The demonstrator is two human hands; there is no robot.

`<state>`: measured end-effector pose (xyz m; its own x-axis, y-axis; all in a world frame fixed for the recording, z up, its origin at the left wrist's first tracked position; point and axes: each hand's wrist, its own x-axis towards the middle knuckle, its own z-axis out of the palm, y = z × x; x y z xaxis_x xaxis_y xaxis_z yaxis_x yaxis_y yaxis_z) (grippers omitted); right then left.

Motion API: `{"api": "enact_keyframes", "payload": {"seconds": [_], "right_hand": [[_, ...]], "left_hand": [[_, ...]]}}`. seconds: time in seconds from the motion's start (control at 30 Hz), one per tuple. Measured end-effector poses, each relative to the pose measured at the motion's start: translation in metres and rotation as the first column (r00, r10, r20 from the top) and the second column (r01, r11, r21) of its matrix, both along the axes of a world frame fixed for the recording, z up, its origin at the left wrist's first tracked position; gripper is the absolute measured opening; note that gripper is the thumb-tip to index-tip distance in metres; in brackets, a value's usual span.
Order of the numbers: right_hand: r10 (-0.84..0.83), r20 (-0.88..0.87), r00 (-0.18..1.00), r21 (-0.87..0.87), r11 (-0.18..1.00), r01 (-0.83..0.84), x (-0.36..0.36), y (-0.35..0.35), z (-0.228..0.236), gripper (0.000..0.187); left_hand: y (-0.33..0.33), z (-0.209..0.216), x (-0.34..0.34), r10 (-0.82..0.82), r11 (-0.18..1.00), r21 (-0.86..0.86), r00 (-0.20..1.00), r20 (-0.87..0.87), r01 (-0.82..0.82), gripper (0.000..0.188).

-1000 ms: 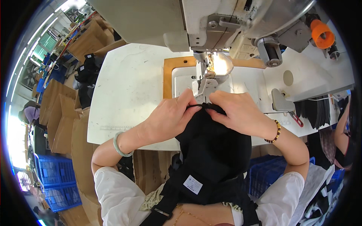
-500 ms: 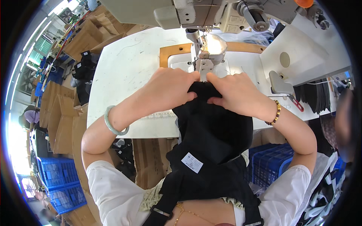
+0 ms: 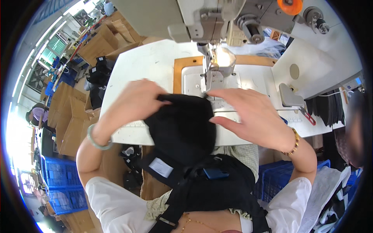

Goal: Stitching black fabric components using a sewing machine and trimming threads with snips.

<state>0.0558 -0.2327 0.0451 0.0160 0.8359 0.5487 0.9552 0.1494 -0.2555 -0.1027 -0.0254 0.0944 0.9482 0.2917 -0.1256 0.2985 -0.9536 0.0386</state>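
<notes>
A black fabric piece [image 3: 182, 124] with a white label [image 3: 161, 167] hangs over the front edge of the sewing machine table, in front of the presser foot. My left hand [image 3: 136, 101] pinches its upper left corner, thumb and fingers closed on the cloth. At the other side my right hand [image 3: 252, 116] is open, forefinger and thumb spread apart. Their tips lie close to the cloth's right edge; whether they touch it I cannot tell. Behind the cloth, the lit needle area of the sewing machine [image 3: 217, 66] stands apart from the fabric.
Red-handled scissors [image 3: 308, 116] lie at the table's right, by a stack of black strips [image 3: 330, 105]. Blue crates [image 3: 64, 174] and cardboard boxes [image 3: 74, 120] stand on the left. Another blue crate [image 3: 272, 178] is below the table. A person [image 3: 38, 114] is far left.
The black fabric has come away from the needle area, leftward and toward me, with my left hand. My right hand has let go its pinch and its fingers have spread.
</notes>
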Motion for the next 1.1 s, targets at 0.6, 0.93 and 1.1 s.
{"api": "enact_keyframes", "payload": {"seconds": [0.6, 0.93, 1.1], "right_hand": [[-0.338, 0.236, 0.911, 0.040, 0.940, 0.338, 0.132, 0.112, -0.042, 0.017], [-0.271, 0.150, 0.951, 0.414, 0.890, 0.189, 0.123, 0.085, -0.043, 0.020], [-0.281, 0.148, 0.948, 0.422, 0.885, 0.197, 0.111, 0.077, -0.036, 0.029]], "left_hand": [[0.075, -0.083, 0.142, -0.520, 0.788, 0.613, 0.467, 0.716, -0.063, 0.018], [0.082, -0.084, 0.131, -0.695, 0.670, 0.740, 0.401, 0.597, 0.060, 0.011], [0.083, -0.088, 0.130, -0.725, 0.634, 0.768, 0.417, 0.549, 0.092, 0.007]]}}
